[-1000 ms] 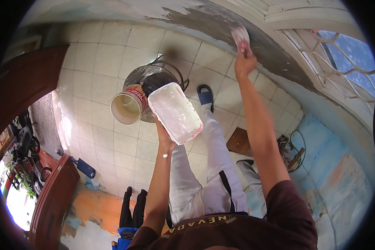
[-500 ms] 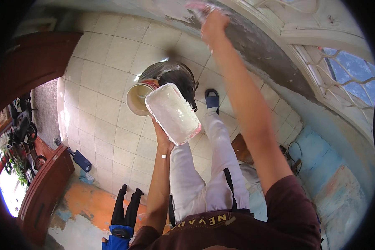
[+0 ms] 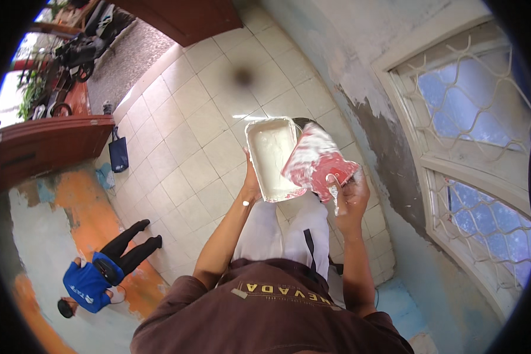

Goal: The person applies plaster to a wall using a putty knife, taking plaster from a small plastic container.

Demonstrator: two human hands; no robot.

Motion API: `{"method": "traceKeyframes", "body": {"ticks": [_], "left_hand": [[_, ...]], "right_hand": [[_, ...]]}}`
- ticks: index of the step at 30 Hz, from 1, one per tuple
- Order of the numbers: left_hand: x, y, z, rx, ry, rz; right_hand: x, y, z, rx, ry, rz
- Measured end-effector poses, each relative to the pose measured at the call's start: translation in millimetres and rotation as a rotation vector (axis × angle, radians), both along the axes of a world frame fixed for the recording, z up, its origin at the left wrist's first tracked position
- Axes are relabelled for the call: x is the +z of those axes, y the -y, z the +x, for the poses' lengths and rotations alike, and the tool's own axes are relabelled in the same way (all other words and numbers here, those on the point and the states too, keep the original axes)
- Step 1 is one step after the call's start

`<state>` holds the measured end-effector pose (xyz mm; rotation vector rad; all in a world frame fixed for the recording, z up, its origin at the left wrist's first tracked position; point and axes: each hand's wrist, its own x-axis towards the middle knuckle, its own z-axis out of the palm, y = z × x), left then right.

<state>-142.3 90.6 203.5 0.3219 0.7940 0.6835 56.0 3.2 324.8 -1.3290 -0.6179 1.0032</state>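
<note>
My left hand (image 3: 251,184) grips a shallow rectangular tray (image 3: 254,159) from its left side and underneath. White paste (image 3: 271,147) coats the tray's inside. In my right hand (image 3: 354,197) is a red spreader (image 3: 330,168) with a broad blade heavily smeared with white paste. The blade overlaps the tray's right side in the view; whether it touches the rim I cannot tell. White paste also clings to the right thumb. Most of a dark round container behind the tray and spreader is hidden.
To my right is a wall with peeling grey patches (image 3: 389,159) and grilled windows (image 3: 472,112). A person in blue (image 3: 88,286) is at the orange-and-grey wall at lower left. A dark blue bag (image 3: 118,154) hangs by a brown door (image 3: 53,147); motorbikes stand outside.
My right hand has come down from the wall to beside the tray, bringing the spreader. The view has turned, and the window and the person in blue now show more fully.
</note>
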Motion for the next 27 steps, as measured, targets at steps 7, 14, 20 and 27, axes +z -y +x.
{"method": "traceKeyframes", "body": {"ticks": [7,14,20,27], "left_hand": [[79,3,-1,-0.037,0.098,0.151],[114,-1,-16,-0.044,0.241,0.134],[143,0,-24,-0.076,0.339,0.144],[133,-8,-35,-0.12,0.446,0.053]], "right_hand": [[73,-26,-38,0.281,0.783,-0.029],[97,-40,-93,0.328,0.824,0.007],[127,-32,-109,0.235,0.872,-0.101],[151,-36,-117,0.085,0.851,-0.021]]}}
